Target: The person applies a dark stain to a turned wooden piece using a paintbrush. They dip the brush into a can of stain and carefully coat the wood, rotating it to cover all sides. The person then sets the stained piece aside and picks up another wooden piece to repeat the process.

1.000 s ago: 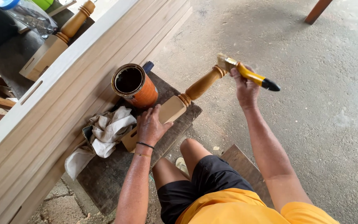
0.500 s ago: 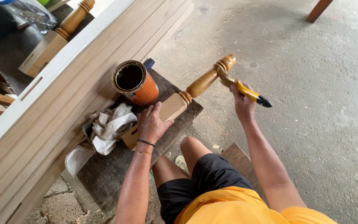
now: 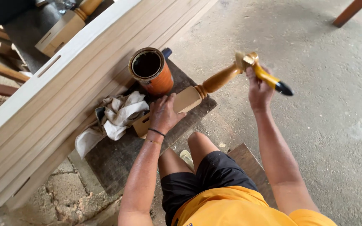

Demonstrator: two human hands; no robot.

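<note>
A turned wooden leg [image 3: 214,81] with a square pale base lies tilted on a dark board [image 3: 118,159], its glossy round end pointing up and right. My left hand [image 3: 163,113] presses down on the square base. My right hand [image 3: 259,90] grips a yellow-handled paintbrush [image 3: 261,73] with a black tip, its bristles touching the leg's round end. An orange can [image 3: 151,71] of dark liquid stands open just left of the leg.
A crumpled white rag [image 3: 116,117] lies on the board beside the can. Long pale wooden planks [image 3: 63,92] run diagonally at left. Another turned leg [image 3: 65,27] lies beyond them. Bare concrete floor [image 3: 315,125] spreads to the right.
My right hand has moved the brush along the leg's round end, from above it, down to its side, then back up to the tip. The left hand stays on the base.
</note>
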